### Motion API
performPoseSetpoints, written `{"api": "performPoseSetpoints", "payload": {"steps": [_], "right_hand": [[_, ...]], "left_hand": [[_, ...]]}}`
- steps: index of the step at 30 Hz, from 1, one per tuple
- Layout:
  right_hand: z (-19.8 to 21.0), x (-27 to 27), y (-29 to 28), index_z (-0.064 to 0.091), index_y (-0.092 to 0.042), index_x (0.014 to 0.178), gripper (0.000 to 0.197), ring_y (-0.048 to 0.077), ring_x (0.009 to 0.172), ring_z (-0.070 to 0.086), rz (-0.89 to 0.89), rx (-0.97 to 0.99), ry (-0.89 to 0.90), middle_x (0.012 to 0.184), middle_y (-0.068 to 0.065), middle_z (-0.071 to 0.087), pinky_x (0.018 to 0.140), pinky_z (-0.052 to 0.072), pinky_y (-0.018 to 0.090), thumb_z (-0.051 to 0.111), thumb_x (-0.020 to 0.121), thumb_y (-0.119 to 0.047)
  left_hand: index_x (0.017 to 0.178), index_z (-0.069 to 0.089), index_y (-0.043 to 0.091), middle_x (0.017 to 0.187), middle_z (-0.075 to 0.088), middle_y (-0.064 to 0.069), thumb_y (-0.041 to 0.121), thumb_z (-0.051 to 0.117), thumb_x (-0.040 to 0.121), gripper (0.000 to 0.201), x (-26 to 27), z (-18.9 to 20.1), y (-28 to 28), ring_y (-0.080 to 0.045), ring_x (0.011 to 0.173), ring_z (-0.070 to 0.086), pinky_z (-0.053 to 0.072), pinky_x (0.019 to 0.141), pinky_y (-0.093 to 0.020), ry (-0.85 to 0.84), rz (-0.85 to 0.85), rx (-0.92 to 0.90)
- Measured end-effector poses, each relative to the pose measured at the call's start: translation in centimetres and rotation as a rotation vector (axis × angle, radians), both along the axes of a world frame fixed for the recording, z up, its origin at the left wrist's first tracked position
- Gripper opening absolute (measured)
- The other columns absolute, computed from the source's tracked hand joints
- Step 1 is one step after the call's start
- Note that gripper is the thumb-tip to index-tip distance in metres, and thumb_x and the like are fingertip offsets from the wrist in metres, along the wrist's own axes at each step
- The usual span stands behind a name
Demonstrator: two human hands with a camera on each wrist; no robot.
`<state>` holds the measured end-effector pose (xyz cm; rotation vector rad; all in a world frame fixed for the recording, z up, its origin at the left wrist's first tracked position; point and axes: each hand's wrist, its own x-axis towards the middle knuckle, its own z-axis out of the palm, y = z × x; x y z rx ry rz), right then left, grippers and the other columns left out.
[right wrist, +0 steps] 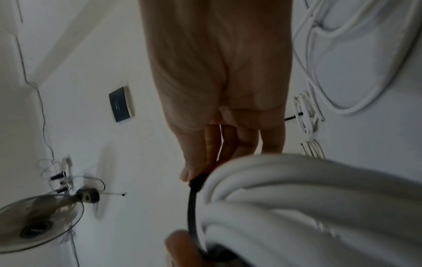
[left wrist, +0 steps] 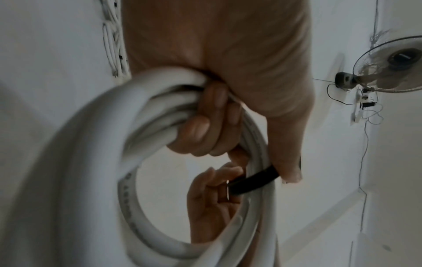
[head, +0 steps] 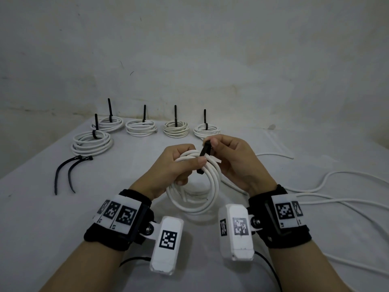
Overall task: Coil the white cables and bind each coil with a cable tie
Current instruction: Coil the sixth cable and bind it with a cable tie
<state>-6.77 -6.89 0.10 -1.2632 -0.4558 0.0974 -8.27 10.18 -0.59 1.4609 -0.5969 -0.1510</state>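
Observation:
I hold a white cable coil (head: 195,192) upright above the table. My left hand (head: 179,163) grips the coil's top, fingers curled round the bundled turns (left wrist: 164,115), thumb pressing a black cable tie (head: 203,159) against them. My right hand (head: 227,152) pinches the tie's upper end between thumb and forefinger. The tie (left wrist: 251,182) wraps round the coil's strands; in the right wrist view the black cable tie (right wrist: 193,204) curves beside the coil (right wrist: 308,198).
Several bound coils (head: 139,127) with upright black ties stand along the table's back. Two loose black ties (head: 69,171) lie at the left. Loose white cables (head: 336,197) trail over the table's right side. A wall fan (left wrist: 392,63) hangs beyond.

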Motion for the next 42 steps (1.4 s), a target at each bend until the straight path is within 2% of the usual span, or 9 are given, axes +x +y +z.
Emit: {"api": "performPoseSetpoints", "payload": {"steps": [4, 8, 11, 15, 19, 26, 30, 37, 42], "right_hand": [[-0.4, 0.2, -0.1, 0.073, -0.012, 0.088, 0.041, 0.022, 0.075, 0.065, 0.088, 0.004, 0.065, 0.082, 0.010, 0.069, 0.074, 0.055, 0.035, 0.084, 0.060, -0.040], [0.3, -0.5, -0.2, 0.072, -0.009, 0.083, 0.021, 0.021, 0.074, 0.064, 0.073, -0.058, 0.078, 0.080, 0.008, 0.069, 0.071, 0.055, 0.030, 0.075, 0.069, -0.025], [1.0, -0.9, -0.1, 0.066, -0.001, 0.086, 0.015, 0.013, 0.067, 0.065, -0.029, -0.079, 0.084, 0.074, 0.001, 0.071, 0.062, 0.054, 0.023, 0.061, 0.078, -0.012], [1.1, -1.1, -0.1, 0.069, -0.009, 0.077, 0.007, 0.015, 0.074, 0.068, -0.177, -0.168, 0.040, 0.075, 0.002, 0.072, 0.075, 0.053, 0.029, 0.065, 0.081, -0.013], [1.0, -1.0, 0.1, 0.068, -0.012, 0.068, 0.013, 0.011, 0.071, 0.063, -0.230, -0.191, 0.044, 0.071, 0.001, 0.069, 0.077, 0.049, 0.028, 0.069, 0.080, -0.006], [0.9, -1.2, 1.1, 0.068, -0.012, 0.062, 0.023, 0.017, 0.065, 0.056, -0.333, -0.199, -0.087, 0.063, 0.004, 0.064, 0.068, 0.046, 0.026, 0.067, 0.080, 0.003], [1.2, -1.3, 1.2, 0.066, -0.004, 0.067, 0.016, 0.004, 0.053, 0.057, -0.376, -0.182, -0.116, 0.056, -0.002, 0.064, 0.056, 0.044, 0.013, 0.066, 0.080, 0.005], [1.4, -1.0, 0.3, 0.061, -0.007, 0.061, 0.023, -0.002, 0.048, 0.049, -0.498, -0.140, -0.127, 0.046, -0.013, 0.054, 0.054, 0.039, 0.011, 0.067, 0.080, 0.003], [1.3, -0.8, 0.3, 0.061, -0.013, 0.063, 0.021, 0.007, 0.060, 0.051, -0.565, -0.146, -0.093, 0.057, -0.006, 0.056, 0.061, 0.039, 0.019, 0.068, 0.083, -0.008]], "left_hand": [[0.060, 0.061, 0.022, 0.046, 0.051, 0.007, 0.032, 0.069, 0.064, 0.013, 0.0, 0.0, -0.1, -0.003, 0.036, 0.031, 0.028, 0.037, -0.016, -0.024, 0.057, -0.067], [0.060, 0.063, 0.024, 0.052, 0.055, -0.001, 0.035, 0.072, 0.061, 0.014, 0.2, -0.2, -0.3, -0.009, 0.040, 0.036, 0.030, 0.038, -0.017, -0.057, 0.122, -0.032], [0.069, 0.061, 0.015, 0.058, 0.058, -0.003, 0.032, 0.077, 0.065, 0.024, 0.2, -0.3, -0.5, -0.010, 0.042, 0.038, 0.029, 0.039, -0.019, -0.051, 0.175, 0.004], [0.089, 0.055, 0.016, 0.062, 0.065, 0.001, 0.036, 0.073, 0.072, 0.032, -0.1, -0.1, -0.7, -0.005, 0.042, 0.042, 0.027, 0.042, -0.020, -0.040, 0.224, 0.120], [0.093, 0.062, 0.016, 0.045, 0.051, 0.011, 0.041, 0.060, 0.079, 0.029, -0.2, 0.2, -0.6, -0.004, 0.038, 0.033, 0.028, 0.040, -0.019, -0.094, 0.268, 0.187], [0.087, 0.071, 0.018, 0.049, 0.056, 0.013, 0.012, 0.062, 0.087, 0.011, -0.1, 0.0, -0.5, -0.002, 0.039, 0.038, 0.028, 0.040, -0.017, -0.129, 0.271, 0.128], [0.090, 0.072, 0.024, 0.055, 0.060, 0.009, 0.026, 0.066, 0.079, 0.013, 0.0, 0.0, -0.4, -0.006, 0.043, 0.038, 0.029, 0.042, -0.021, -0.136, 0.249, 0.079], [0.094, 0.070, 0.018, 0.050, 0.050, 0.012, 0.034, 0.049, 0.085, 0.027, -0.2, -0.3, -0.8, -0.005, 0.044, 0.029, 0.023, 0.044, -0.021, -0.148, 0.138, 0.106], [0.085, 0.074, 0.024, 0.059, 0.037, -0.013, 0.036, 0.049, 0.087, 0.028, 0.0, -0.5, -0.9, -0.009, 0.043, 0.026, 0.022, 0.042, -0.021, -0.143, 0.130, 0.061]]}}
